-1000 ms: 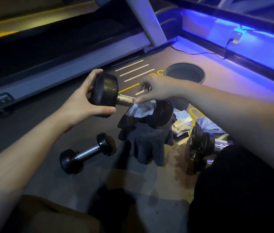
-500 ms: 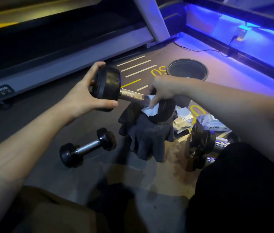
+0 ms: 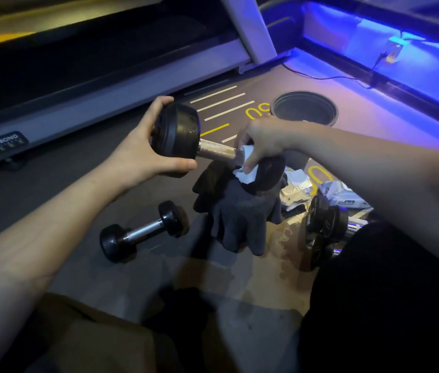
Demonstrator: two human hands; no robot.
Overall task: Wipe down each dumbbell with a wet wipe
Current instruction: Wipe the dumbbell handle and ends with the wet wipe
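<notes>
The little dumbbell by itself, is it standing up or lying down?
Lying down. The small dumbbell rests on its side on the floor, both black ends touching it, its bar level. No hand touches it.

The floor (image 3: 105, 200) carries a small dumbbell (image 3: 144, 231), a dark glove (image 3: 242, 219), a wipes pack (image 3: 345, 196), more dumbbells (image 3: 323, 227) and a round bin (image 3: 304, 109).

Dumbbells, black-headed with metal handles: one held dumbbell (image 3: 214, 152), one small dumbbell (image 3: 144, 231) lying on the floor, and a stack of dumbbells (image 3: 323, 230) at the right whose number cannot be told.
White wet wipe (image 3: 245, 170): one.
Wipe pack (image 3: 343, 197): one.
Dark gloves (image 3: 239, 214): apparently two.
Round bin (image 3: 304, 107): one.
</notes>
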